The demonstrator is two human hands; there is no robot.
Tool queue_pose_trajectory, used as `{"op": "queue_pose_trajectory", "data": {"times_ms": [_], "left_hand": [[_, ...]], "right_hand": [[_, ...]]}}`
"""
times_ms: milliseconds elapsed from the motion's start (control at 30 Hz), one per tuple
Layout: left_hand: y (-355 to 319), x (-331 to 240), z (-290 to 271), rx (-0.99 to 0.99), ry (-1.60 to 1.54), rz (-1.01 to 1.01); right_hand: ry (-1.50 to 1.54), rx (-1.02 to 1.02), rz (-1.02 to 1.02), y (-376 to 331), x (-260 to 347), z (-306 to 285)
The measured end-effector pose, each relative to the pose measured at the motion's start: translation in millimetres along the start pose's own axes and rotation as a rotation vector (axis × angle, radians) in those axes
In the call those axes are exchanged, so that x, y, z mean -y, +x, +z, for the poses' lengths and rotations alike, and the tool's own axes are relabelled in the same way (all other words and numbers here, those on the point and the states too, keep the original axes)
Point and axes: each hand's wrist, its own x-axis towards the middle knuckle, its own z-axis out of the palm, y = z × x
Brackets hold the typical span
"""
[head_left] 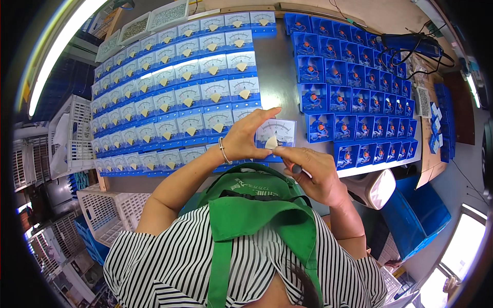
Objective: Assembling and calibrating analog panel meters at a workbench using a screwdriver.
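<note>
**A:** What have your hands got right now?

**B:** Your left hand is up over the near edge of the grey metal worktable, fingers curled around the left side of a square panel meter with a white dial face and blue base. You're gripping it, thumb low, index finger stretched over its top edge. There's a silver bracelet on that wrist.

**A:** And the right?

**B:** Your right hand is closed just beside the meter on its near-right side. Thumb and forefinger pinch a small cream-coloured triangular piece against the lower front of the dial. A dark slim tool handle pokes out of the same fist, held by the other fingers.

**A:** Where does that meter sit compared with the rest?

**B:** It's in the gap between two groups, at the near end. To your left lie rows of matching white-faced meters with cream triangles already on them, running far back across the table. To your right are rows of open blue plastic meter housings with orange and copper parts inside, also running far.

**A:** Anything else around you?

**B:** Trays of small grey hardware at the far left corner, a blue power tool with a black cable at the far right, and white plastic lattice crates down on your near left. You're wearing a green apron over a black-and-white striped shirt.
</note>
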Motion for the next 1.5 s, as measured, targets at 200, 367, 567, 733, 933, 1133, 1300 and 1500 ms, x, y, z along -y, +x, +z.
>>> {"op": "queue_pose_trajectory", "data": {"times_ms": [200, 367, 567, 733, 933, 1133, 1300, 1500], "left_hand": [[2.7, -1.9, -2.1, -0.001, -0.024, -0.002], [1.0, 0.0, 0.5, -0.031, -0.033, -0.019], [1.2, 0.4, -0.8, -0.024, -0.051, -0.014], [-1.6, 2.3, -1.3, -0.016, -0.041, -0.036], [-0.4, -0.5, -1.0, -0.028, -0.009, -0.037], [-4.8, -5.0, 0.0, -0.032, 0.020, -0.077], [-5.0, -5.9, 2.5, -0.017, 0.013, -0.097], [-5.2, -0.8, 8.5, -0.012, 0.087, -0.037]], "right_hand": [[-0.184, -0.239, -0.059, -2.7, -11.4, 15.4], [-0.225, -0.559, -0.037, 1.3, -29.2, 22.3], [-0.218, -0.557, -0.015, 0.9, -30.0, 23.4], [0.000, -0.251, 0.081, -3.6, -21.5, -0.5], [0.278, -0.440, 0.271, -11.9, -19.7, 15.6], [0.305, -0.567, 0.283, -17.6, -24.0, 23.8], [0.341, -0.593, 0.290, -21.2, -27.6, 23.4], [0.539, -0.698, 0.288, -21.7, -24.4, 18.9]]}}
